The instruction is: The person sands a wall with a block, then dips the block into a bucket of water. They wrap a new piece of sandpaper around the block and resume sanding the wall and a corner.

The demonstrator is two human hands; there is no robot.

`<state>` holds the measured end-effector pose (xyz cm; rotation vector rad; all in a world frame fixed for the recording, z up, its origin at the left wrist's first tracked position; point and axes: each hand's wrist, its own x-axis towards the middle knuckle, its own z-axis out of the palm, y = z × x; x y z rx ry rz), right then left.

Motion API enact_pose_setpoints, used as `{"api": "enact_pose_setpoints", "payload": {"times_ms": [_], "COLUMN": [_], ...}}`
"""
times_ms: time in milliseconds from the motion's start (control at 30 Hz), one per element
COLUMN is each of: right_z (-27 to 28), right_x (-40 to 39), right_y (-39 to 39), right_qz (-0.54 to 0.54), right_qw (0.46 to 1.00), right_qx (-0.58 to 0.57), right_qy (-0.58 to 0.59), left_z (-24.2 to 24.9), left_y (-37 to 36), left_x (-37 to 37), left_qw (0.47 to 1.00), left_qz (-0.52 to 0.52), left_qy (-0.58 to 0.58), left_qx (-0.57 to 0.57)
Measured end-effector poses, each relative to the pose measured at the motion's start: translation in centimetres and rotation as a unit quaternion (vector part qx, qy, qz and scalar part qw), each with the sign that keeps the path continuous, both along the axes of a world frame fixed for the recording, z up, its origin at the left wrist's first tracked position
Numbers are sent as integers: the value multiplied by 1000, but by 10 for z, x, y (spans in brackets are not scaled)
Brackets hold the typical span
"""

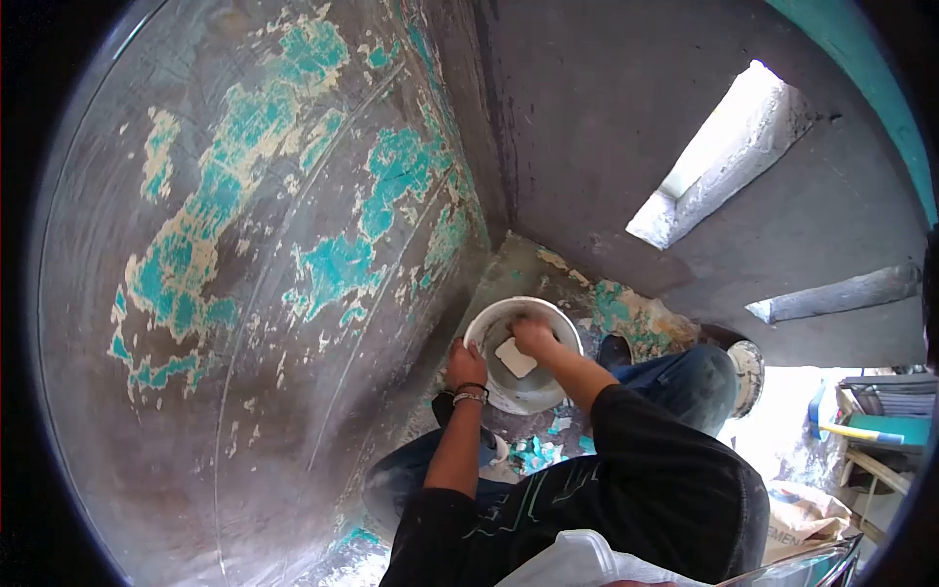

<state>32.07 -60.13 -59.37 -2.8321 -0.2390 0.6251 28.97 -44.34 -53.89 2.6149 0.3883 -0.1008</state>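
A white round bucket (574,338) stands on the floor between my legs, with greyish wet-looking material inside. My left hand (468,364) is closed over its left rim, with bands around the wrist. Inside the bucket, my right hand (533,336) has its fingers curled downward. A pale, flat, roughly rectangular piece (515,358) lies right beside those fingers. Whether the hand grips this piece or something else hidden under the fingers cannot be made out.
A grey wall (196,430) with patches of turquoise paint rises at the left. Turquoise flakes (536,455) litter the floor near my feet. Another bucket (747,377) stands beyond my right knee. A paper cement bag (807,514) and a yellow-and-blue-handled tool (861,432) are at the right.
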Motion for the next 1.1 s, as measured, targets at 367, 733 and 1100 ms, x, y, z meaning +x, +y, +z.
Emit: {"api": "enact_pose_setpoints", "payload": {"times_ms": [367,733,1100], "right_z": [64,174,353], "right_x": [13,151,215], "right_y": [1,-45,-26], "right_qz": [55,-321,-268], "right_qw": [987,769,769], "right_qx": [69,551,499], "right_qy": [136,-46,-295], "left_z": [-1,7,12], "left_y": [1,4,-1], "left_x": [1,1,1], "left_qw": [999,997,998], "left_qz": [15,9,13], "left_qy": [36,73,31], "left_qx": [1,-19,-43]}}
